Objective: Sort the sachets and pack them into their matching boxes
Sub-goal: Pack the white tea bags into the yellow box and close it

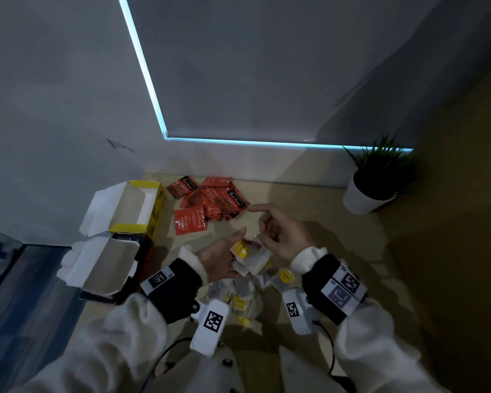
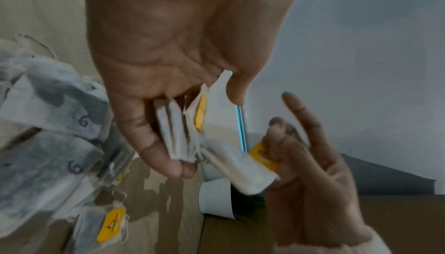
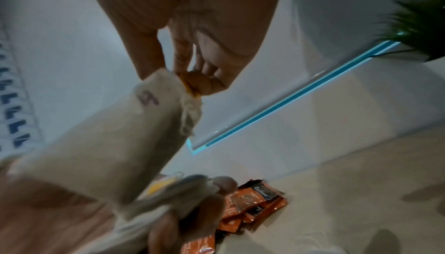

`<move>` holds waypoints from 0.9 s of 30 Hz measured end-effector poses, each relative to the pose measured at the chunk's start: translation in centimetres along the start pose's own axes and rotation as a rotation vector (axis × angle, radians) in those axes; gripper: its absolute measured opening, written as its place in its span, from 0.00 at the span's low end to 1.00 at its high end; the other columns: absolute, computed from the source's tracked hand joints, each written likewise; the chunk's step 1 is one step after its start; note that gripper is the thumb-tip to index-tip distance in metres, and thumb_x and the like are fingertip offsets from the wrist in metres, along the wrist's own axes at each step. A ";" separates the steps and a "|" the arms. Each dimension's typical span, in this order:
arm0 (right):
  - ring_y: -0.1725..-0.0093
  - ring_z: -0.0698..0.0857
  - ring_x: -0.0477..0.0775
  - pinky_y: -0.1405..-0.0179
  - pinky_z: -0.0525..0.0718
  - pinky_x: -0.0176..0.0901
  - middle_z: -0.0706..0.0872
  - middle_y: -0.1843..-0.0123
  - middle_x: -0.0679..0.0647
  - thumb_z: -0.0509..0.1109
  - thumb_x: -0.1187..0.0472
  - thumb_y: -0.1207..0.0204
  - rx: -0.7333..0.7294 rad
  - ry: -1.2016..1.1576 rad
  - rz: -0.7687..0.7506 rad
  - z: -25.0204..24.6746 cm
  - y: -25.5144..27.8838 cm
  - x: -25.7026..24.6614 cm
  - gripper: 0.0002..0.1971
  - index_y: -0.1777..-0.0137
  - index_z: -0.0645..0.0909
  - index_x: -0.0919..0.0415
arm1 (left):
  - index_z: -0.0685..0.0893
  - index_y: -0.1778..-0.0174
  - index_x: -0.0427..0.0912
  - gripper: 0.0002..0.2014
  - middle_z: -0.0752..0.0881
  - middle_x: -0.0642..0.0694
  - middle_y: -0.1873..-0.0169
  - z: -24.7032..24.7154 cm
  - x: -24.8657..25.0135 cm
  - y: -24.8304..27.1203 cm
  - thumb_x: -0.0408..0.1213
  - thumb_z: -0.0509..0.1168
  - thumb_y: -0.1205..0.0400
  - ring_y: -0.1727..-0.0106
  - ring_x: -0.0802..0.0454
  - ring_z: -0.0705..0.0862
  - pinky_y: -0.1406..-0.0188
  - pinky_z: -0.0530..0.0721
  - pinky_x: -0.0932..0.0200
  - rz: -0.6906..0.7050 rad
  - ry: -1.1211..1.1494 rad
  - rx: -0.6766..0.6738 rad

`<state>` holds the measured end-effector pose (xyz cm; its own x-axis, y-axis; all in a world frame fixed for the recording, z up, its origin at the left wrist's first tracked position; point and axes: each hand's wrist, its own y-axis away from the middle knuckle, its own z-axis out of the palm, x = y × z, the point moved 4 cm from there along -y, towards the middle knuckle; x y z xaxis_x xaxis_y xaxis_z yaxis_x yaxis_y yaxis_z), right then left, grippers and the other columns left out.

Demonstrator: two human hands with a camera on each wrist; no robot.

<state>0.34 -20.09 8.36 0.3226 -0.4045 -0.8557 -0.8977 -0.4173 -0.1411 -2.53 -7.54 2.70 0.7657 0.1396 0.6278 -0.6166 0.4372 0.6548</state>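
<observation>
closest to my head view are the two cream sleeves with their tagged wrist cameras, held over the near edge of the desk. just past them my left hand is palm up and grasping a small stack of white tea bags with yellow tags; in the left wrist view the fingers curl under the stack while the thumb presses its upper edge. my right hand sits just beside it, pinching the yellow tag of one tea bag between thumb and a curled finger, with the index finger stretched out straight. that bag reaches across to the stack in the left hand, and a purple mark is written near its top.

under the hands, toward the near edge of the desk, lie more loose tea bags, some marked with a purple 6 in the left wrist view. toward the far edge, close to the wall, a heap of red sachets lies partly overlapping.

along the left edge of the desk stand two opened boxes: the yellow box farther back, beside the red heap, and the dark box nearer to me, both with white flaps folded outward. i cannot tell whether anything lies inside either one. at the far right corner is a potted plant in a white pot.
</observation>
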 end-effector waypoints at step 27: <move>0.78 0.80 0.34 0.77 0.79 0.27 0.81 0.75 0.48 0.70 0.80 0.33 0.044 -0.402 0.426 1.9 0.8 4.7 0.16 0.69 0.76 0.59 | 0.78 0.63 0.36 0.10 0.86 0.51 0.75 -2.5 1.3 -1.7 0.18 0.60 0.22 0.71 0.58 0.86 0.67 0.86 0.66 0.401 -0.030 0.224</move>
<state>0.54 -20.78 3.31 -0.2007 -0.1852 -0.9620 -0.9377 -0.2479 0.2433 0.00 -5.90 1.32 0.4549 0.2315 0.8599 -0.8900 0.1506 0.4303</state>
